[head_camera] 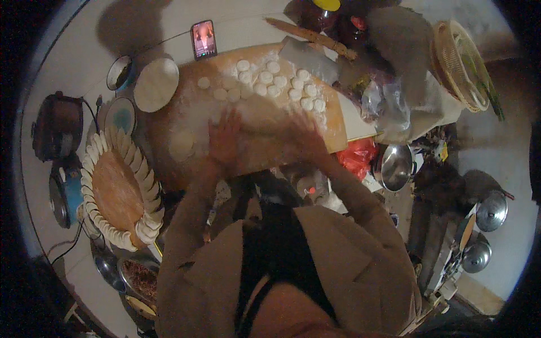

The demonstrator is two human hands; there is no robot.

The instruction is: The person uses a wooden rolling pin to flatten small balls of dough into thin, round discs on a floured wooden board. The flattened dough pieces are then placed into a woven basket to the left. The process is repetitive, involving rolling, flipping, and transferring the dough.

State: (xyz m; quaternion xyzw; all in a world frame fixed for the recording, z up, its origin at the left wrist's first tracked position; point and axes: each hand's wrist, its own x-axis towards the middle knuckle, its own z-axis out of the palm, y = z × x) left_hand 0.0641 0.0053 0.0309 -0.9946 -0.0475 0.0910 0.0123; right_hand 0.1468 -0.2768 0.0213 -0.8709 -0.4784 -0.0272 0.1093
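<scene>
My left hand [225, 137] lies over the floury wooden board [262, 156], fingers pointing forward and apart. My right hand [305, 132] is at the same level farther right, blurred by movement. A blurred horizontal band, possibly a rolling pin, runs between the two hands; I cannot tell whether they grip it. Beyond them are several small floured dough discs [266, 77], clustered toward the right of the board. A wider, flattened dough round [181, 144] lies left of my left hand. Farther left, crescent dumplings [153, 205] line the rim of an oval wooden tray [116, 186].
A phone [203, 39] with a lit screen stands behind the board. A pale round dish [156, 85] and bowl [120, 72] are at its left. A brown filling [141, 279] fills a bowl at lower left. Plastic bags [389, 101], a red bag [358, 157] and a metal bowl [396, 167] crowd the right.
</scene>
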